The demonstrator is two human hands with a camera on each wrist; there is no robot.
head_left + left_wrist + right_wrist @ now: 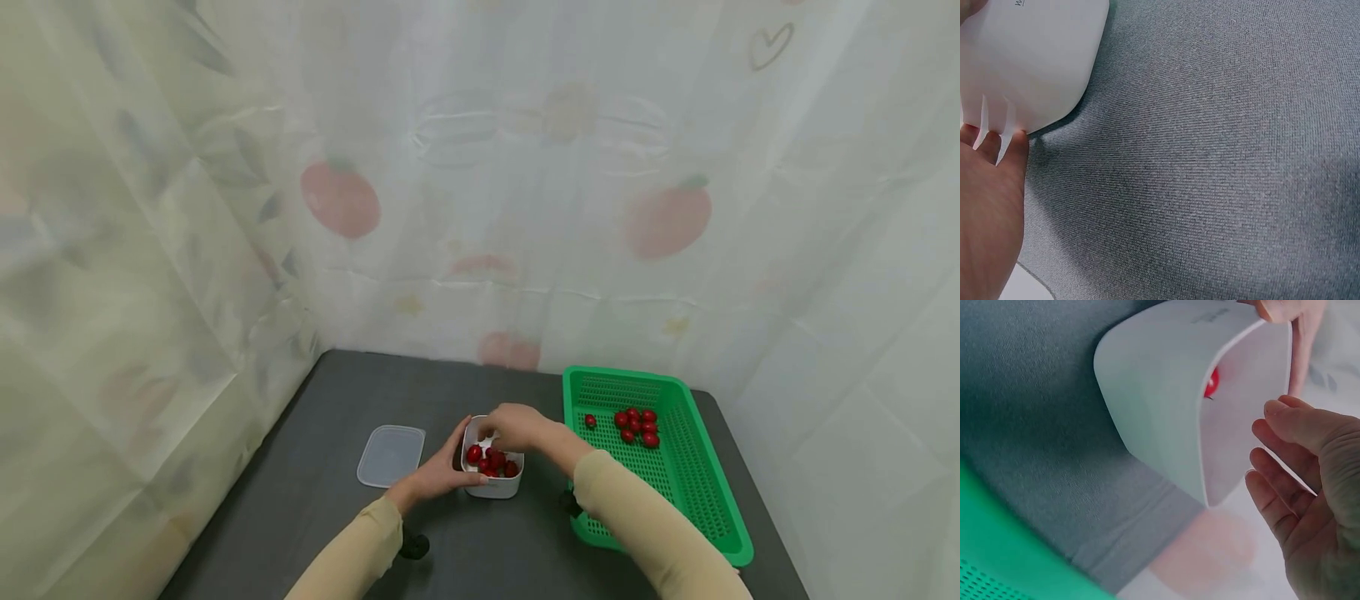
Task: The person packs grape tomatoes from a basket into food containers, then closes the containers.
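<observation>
Pale sleeves (652, 525) slant over a dark grey table (337, 400). The left hand (437, 477) grips a white container (491, 489), its thumb and fingers spread around the sides; red cherry tomatoes (497, 459) lie inside. Over the opening, the right hand (517, 427) has loosely bent, slightly parted fingers, holding nothing that shows. To the left, a translucent lid (392, 456) lies flat; to the right, a green basket (697, 475) holds more tomatoes
</observation>
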